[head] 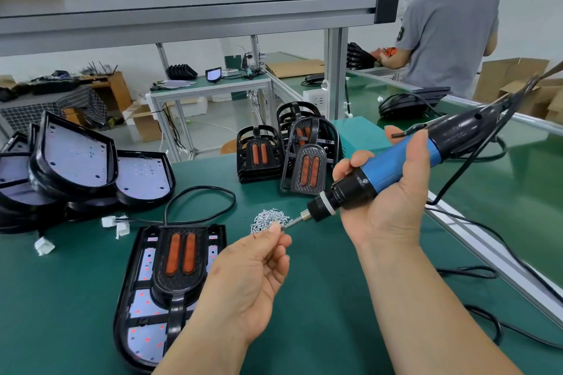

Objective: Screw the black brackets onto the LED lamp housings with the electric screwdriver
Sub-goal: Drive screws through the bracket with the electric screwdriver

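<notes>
The right hand (393, 192) is wrapped around the blue screwdriver (396, 164), its bit (294, 221) angled down over the loose screw pile (266, 219). The left hand (253, 271) pinches at the bit's tip, apparently seating a single screw that is hidden between the fingertips. The lamp housing (137, 307) lies flat on the green mat (320, 298), near the left hand, with the black bracket (179, 256) resting on it and not visibly fastened. If the trigger is squeezed now, the bit could nip the fingertips. A poorly seated screw could drop on the way across, or go in crooked and strip. The unheld bracket may also shift under pressure and miss its holes.
</notes>
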Available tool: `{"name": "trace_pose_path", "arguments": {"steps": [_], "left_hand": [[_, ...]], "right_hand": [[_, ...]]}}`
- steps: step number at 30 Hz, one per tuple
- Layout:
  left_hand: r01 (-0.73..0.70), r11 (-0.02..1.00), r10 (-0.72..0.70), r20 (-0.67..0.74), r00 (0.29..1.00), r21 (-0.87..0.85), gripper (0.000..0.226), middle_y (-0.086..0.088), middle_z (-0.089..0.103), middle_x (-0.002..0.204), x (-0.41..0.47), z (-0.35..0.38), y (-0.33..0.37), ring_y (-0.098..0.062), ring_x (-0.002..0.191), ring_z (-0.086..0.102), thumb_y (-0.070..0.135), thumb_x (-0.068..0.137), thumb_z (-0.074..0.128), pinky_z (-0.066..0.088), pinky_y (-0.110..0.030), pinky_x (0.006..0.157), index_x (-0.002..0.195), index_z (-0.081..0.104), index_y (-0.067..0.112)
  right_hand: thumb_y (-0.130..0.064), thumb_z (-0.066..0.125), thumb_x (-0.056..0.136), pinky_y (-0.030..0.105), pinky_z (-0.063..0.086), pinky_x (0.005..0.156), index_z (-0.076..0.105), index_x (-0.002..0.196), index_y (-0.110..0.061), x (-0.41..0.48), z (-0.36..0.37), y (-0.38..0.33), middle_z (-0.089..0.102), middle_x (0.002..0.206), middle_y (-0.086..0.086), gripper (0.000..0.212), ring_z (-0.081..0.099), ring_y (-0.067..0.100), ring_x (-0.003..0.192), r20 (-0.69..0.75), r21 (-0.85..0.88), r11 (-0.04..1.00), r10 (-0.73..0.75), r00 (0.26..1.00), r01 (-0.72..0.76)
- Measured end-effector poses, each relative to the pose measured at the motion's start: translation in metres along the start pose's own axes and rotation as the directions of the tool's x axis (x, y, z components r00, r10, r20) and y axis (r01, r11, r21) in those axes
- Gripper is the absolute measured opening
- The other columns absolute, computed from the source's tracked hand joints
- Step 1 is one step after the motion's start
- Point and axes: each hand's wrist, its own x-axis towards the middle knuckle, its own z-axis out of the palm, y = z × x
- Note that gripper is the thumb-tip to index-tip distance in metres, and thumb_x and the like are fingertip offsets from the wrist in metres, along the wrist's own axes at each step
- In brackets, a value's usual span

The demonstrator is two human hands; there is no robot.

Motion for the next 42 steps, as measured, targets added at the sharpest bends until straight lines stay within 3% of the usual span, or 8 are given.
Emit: {"name": "trace_pose_path", "arguments": {"steps": [6,21,26,28,33,36,39,42], "left_hand": [[0.031,0.998,-0.032,-0.007,0.999,-0.060,0.007,-0.006,0.070,0.064,0.003,0.000,-0.001,-0.004,0.047,0.059,0.008,0.088,0.067,0.050,-0.016,0.043,0.085,0.067,0.002],[0.077,0.977,-0.076,0.012,0.997,-0.200,0.011,-0.008,0.072,0.068,-0.002,0.003,0.000,-0.006,0.049,0.062,0.012,0.083,0.073,0.051,-0.017,0.044,0.083,0.071,0.001],[0.038,0.993,-0.052,0.120,0.991,0.112,0.073,-0.007,0.071,0.099,-0.018,0.002,0.008,-0.009,0.075,0.068,0.033,0.054,0.085,0.059,-0.021,0.072,0.114,0.065,-0.003],[-0.115,0.897,0.056,0.150,0.987,0.427,0.115,0.013,0.062,0.112,-0.027,-0.010,0.024,-0.002,0.097,0.064,0.045,0.051,0.092,0.053,-0.024,0.090,0.148,0.041,0.009],[-0.438,0.347,0.622,0.146,0.769,0.829,0.074,0.019,0.059,0.117,-0.021,-0.064,0.105,0.005,0.102,0.057,0.046,0.077,0.078,0.044,-0.020,0.085,0.142,0.045,0.037],[-0.222,0.367,0.510,0.004,0.860,0.903,0.089,-0.007,0.050,0.141,-0.004,-0.098,0.123,-0.023,0.122,0.051,0.038,0.079,0.079,0.043,-0.042,0.104,0.153,0.031,0.028],[-0.101,0.511,0.263,-0.044,0.964,0.854,0.107,-0.012,0.049,0.146,0.003,-0.115,0.105,-0.024,0.124,0.051,0.033,0.074,0.086,0.037,-0.035,0.104,0.157,0.019,0.024],[-0.063,0.640,0.082,0.014,0.997,0.766,0.087,-0.006,0.073,0.116,0.009,-0.122,0.096,-0.024,0.106,0.070,0.023,0.061,0.090,0.046,-0.043,0.105,0.137,0.049,0.019]], "right_hand": [[-0.035,0.063,0.079,0.026,0.053,0.061,0.067,0.092,-0.019,0.005,-0.003,-0.009,0.059,0.063,0.004,0.021,0.059,0.018,0.057,0.022,-0.206,0.978,0.001,1.000,0.003],[-0.023,0.059,0.091,0.026,0.047,0.065,0.055,0.088,-0.023,0.000,-0.001,-0.006,0.051,0.061,0.000,0.004,0.053,0.017,0.056,-0.109,0.014,0.998,0.067,0.992,-0.066],[-0.024,0.061,0.089,0.025,0.049,0.064,0.054,0.085,-0.022,0.001,0.000,-0.005,0.050,0.062,-0.001,0.008,0.054,0.017,0.055,-0.187,0.046,0.998,0.060,0.981,-0.052],[-0.023,0.062,0.089,0.024,0.050,0.063,0.053,0.084,-0.021,0.003,0.002,-0.006,0.050,0.062,-0.001,0.010,0.054,0.017,0.054,-0.222,0.065,0.997,0.057,0.973,-0.044],[-0.022,0.064,0.089,0.026,0.052,0.069,0.049,0.092,-0.019,0.005,0.013,-0.002,0.051,0.060,0.000,0.015,0.056,0.018,0.057,-0.243,0.056,0.998,0.053,0.969,-0.041],[-0.023,0.063,0.090,0.026,0.053,0.068,0.050,0.095,-0.018,0.006,0.027,0.013,0.055,0.059,0.000,0.015,0.063,0.018,0.058,-0.178,0.002,0.996,0.093,0.980,-0.094],[-0.016,0.069,0.083,0.028,0.054,0.061,0.053,0.098,-0.014,0.005,0.042,0.036,0.056,0.060,0.002,0.022,0.061,0.020,0.056,-0.121,-0.076,0.989,0.115,0.986,-0.124],[-0.008,0.069,0.084,0.028,0.053,0.056,0.056,0.090,-0.014,0.007,0.053,0.061,0.053,0.058,0.002,0.015,0.054,0.018,0.051,-0.073,-0.139,0.982,0.119,0.990,-0.129]]}}
